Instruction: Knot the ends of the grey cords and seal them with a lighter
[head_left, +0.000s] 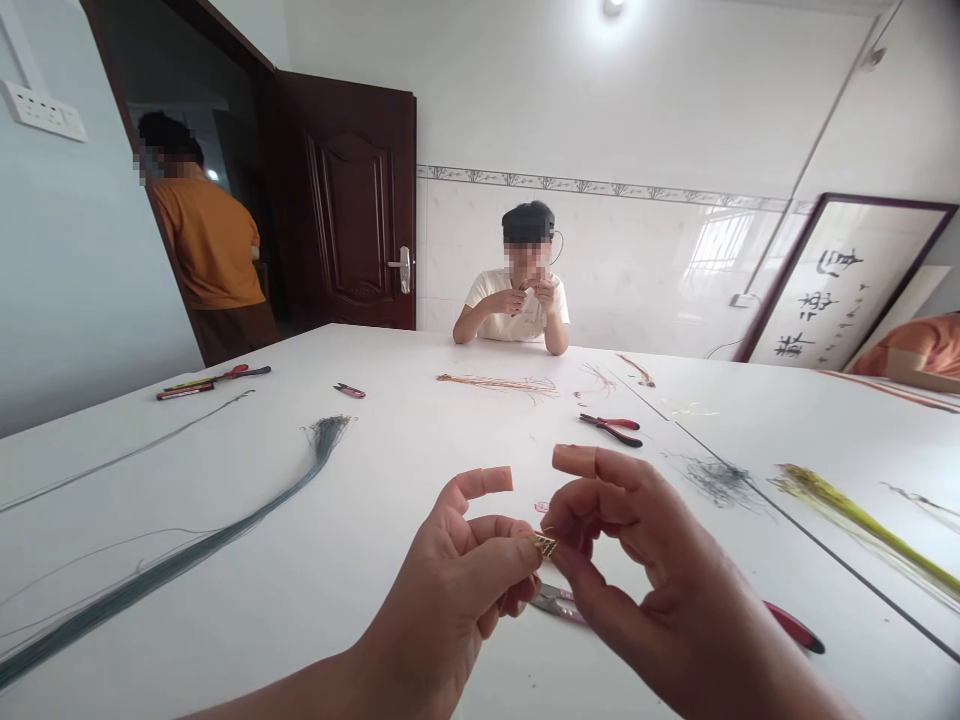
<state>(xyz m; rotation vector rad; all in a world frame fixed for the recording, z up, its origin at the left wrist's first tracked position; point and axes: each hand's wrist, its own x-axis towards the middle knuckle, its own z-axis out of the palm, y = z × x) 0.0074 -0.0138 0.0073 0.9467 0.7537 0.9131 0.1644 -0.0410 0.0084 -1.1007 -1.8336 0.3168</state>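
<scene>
One gold piece (547,547), tip of left grip (469,570)

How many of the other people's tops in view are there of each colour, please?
Orange: 2 (the doorway top and the partly visible right-edge top)
White: 1 (the top across the table)
Total: 3

Open brown door (356,200) behind table (225,620).
</scene>
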